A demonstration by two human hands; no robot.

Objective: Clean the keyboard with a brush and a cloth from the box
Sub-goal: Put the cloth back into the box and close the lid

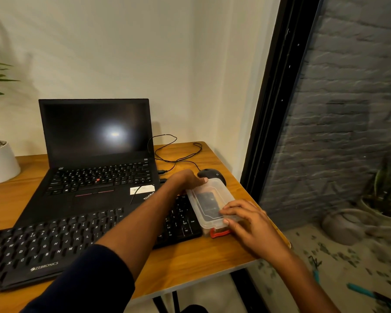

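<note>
Resting on a warm-brown wooden desk (pixel 190 265), a small translucent plastic box with a clear lid and a red clasp at its near end (pixel 209 205) is held at both ends by a person's bare hands. The far end of the box is gripped by the left hand (pixel 191 179), reached across from the left, with its thumb laid along the far edge of the lid. The near right corner of the lid is pressed and partly covered by the curled fingers of the right hand (pixel 246 219). A dark shape can be made out through the lid, but what it is cannot be told. The box lies just beside the right end of a black full-size external keyboard marked "ZEBRONICS" (pixel 54 245), which stretches across the front of the desk; whether the two touch cannot be told. Just beyond the box, partly hidden by it, a black wired computer mouse (pixel 211 173) is seen, its thin black cable (pixel 178 154) looping over the desk. Behind the keyboard an open black laptop with a dark screen (pixel 95 154) is placed. At the far left edge a white plant pot (pixel 0 166) is seen. To the right, a black-framed glass pane (pixel 280 109) is seen.
</note>
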